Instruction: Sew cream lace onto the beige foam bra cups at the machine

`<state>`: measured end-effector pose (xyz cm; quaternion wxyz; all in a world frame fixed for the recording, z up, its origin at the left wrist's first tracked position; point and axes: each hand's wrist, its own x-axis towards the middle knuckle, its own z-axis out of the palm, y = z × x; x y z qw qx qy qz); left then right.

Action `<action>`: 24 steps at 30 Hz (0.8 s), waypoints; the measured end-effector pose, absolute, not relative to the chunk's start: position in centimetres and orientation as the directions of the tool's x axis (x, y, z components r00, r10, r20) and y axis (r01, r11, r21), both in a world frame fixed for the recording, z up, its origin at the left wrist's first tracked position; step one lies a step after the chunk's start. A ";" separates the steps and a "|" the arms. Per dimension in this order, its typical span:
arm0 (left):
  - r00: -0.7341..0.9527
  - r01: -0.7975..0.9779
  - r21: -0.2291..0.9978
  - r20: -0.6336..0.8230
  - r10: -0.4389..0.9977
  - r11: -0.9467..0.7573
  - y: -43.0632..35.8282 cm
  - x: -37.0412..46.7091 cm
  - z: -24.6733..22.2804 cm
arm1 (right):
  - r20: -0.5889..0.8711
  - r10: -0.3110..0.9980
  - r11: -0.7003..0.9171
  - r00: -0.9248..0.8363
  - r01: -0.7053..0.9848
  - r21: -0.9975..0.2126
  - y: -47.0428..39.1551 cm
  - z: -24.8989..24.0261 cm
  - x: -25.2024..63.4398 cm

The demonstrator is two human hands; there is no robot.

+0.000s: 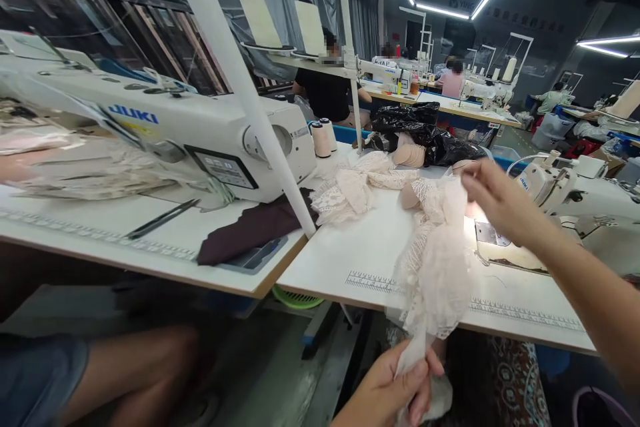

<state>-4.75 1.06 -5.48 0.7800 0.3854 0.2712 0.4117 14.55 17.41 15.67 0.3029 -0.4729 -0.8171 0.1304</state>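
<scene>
Crossing the table edge [340, 299], pale lace [443, 267] between hands [400, 380] [505, 203], white tabletop [370, 240] alongside

- Creamy, pinkish lace fabric [443, 273] now, openwork patterning throughout!
- Deep plum cloth [250, 232] there
- White table [350, 243], dark ruler marks [373, 281]
- Off-white sewing machine [277, 123], bright blue lettering [134, 113]
- Glossy black plastic [407, 120]

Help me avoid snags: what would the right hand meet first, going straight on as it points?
The right hand would probably meet the pale lace fabric first; whether they already touch is unclear.
</scene>
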 end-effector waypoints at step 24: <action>0.586 -0.400 0.831 -0.092 0.805 0.386 0.3 -4.5 -4.7 | 0.345 0.515 0.823 -0.785 0.565 0.058 6.1 5.0 15.4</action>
